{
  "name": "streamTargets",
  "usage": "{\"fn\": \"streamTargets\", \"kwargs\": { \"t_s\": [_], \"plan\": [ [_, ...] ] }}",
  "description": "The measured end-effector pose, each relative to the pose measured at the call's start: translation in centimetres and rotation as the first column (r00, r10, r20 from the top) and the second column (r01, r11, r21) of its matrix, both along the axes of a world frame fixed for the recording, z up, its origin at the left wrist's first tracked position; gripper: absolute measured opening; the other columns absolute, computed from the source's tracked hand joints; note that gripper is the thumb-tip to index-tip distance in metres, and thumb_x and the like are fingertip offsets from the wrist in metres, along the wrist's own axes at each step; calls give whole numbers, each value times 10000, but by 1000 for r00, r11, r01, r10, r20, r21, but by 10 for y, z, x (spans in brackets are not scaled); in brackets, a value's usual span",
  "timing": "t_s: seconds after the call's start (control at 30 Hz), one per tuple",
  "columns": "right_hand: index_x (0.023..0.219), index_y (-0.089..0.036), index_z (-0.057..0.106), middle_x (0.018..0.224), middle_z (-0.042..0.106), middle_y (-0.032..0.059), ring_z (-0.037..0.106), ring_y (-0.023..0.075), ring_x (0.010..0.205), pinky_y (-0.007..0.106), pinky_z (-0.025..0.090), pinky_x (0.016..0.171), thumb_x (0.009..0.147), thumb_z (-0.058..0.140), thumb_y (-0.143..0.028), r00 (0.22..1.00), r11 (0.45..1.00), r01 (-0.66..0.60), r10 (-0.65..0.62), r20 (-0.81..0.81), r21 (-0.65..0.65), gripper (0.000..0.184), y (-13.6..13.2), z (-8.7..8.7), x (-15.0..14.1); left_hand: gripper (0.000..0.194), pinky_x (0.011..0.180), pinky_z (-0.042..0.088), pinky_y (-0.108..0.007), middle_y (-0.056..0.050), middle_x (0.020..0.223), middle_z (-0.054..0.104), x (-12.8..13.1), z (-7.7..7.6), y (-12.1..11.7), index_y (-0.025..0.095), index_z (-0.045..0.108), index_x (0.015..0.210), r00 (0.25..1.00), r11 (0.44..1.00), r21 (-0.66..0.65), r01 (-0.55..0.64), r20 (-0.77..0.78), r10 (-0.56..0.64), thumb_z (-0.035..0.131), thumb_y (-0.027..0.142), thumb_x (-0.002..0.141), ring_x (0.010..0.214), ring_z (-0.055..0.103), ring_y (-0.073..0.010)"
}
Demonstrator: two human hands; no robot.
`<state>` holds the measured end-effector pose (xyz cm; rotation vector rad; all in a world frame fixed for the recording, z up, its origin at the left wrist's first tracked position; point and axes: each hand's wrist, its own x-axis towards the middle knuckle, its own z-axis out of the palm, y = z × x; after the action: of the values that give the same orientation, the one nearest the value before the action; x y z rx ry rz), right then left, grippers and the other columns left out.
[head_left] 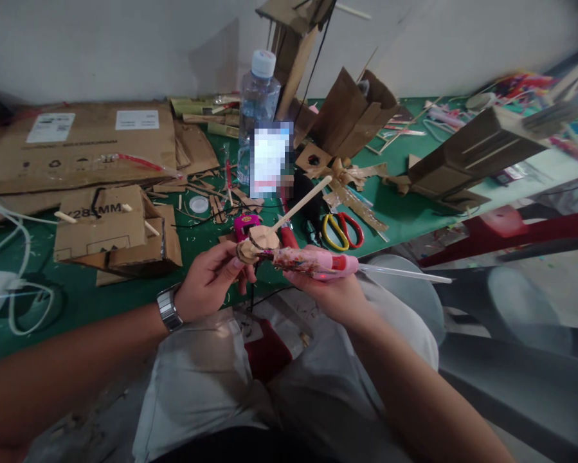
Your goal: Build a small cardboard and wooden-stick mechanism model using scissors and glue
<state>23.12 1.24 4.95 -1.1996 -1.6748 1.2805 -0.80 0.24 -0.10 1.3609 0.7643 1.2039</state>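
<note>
Between the fingertips of my left hand [211, 276] is a small round cardboard piece [260, 243], with dark cord around it. A thin wooden stick [303, 204] juts up and to the right from that piece. My right hand [330, 292] is wrapped round a pink hot glue gun [317, 262], whose front end is crusted with glue. Its nozzle points left and meets or nearly meets the cardboard piece. A clear glue stick [404, 273] sticks out of the gun's back. Just behind my hands lie a magenta tape measure [246, 225] and scissors [343, 231] with yellow and red handles.
A cardboard box with stick ends [110, 225] stands on the green table [211, 296] at left, before a large flat carton [76, 154]. A water bottle [258, 96], a lit pixelated screen [270, 157] and cardboard structures [476, 154] stand behind. White cables [26, 257] lie far left.
</note>
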Motion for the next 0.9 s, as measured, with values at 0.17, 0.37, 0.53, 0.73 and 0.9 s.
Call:
{"fn": "streamTargets", "kwargs": {
  "t_s": [0.17, 0.37, 0.53, 0.73, 0.9],
  "plan": [
    [918, -209, 722, 910, 768, 32, 713, 199, 834, 316, 584, 739, 896, 791, -337, 1000, 1000, -5, 5, -3, 5, 147, 0, -4, 1, 244, 561, 581, -188, -26, 821, 738, 1, 1, 0, 166, 639, 986, 1000, 1000, 2, 6, -7, -6, 566, 362, 1112, 570, 686, -88],
    [940, -212, 770, 901, 760, 30, 709, 195, 837, 299, 573, 735, 886, 790, -315, 999, 1000, -13, 12, 37, 26, 119, 0, 0, 0, 242, 567, 572, -168, -15, 823, 732, 1, 0, 0, 161, 643, 985, 1000, 1000, 16, 0, -6, 0, 559, 345, 1118, 570, 681, -70],
    [929, -207, 773, 840, 731, 22, 672, 179, 765, 283, 542, 672, 866, 800, -324, 999, 1000, 0, -1, 55, 13, 136, 0, 2, -1, 233, 562, 576, -174, -17, 825, 732, 1, -2, 0, 156, 651, 1020, 1000, 1000, 15, 9, 10, -9, 555, 343, 1120, 569, 685, -76],
    [913, -210, 761, 822, 718, 11, 657, 166, 745, 274, 535, 666, 865, 793, -301, 999, 1000, -1, 0, 45, 9, 108, 0, 1, -2, 243, 563, 576, -174, -18, 825, 725, 0, -1, 0, 153, 653, 1014, 1000, 1000, 23, 2, 3, -2, 550, 345, 1121, 572, 682, -76],
    [901, -217, 769, 808, 716, 10, 666, 172, 755, 280, 549, 685, 866, 791, -306, 998, 1000, 5, -6, 57, 13, 99, 0, 2, -3, 253, 564, 574, -169, -16, 821, 724, 0, -1, 0, 152, 657, 1022, 1000, 1000, 14, 6, 18, -6, 548, 357, 1123, 569, 678, -72]
  ]
}}
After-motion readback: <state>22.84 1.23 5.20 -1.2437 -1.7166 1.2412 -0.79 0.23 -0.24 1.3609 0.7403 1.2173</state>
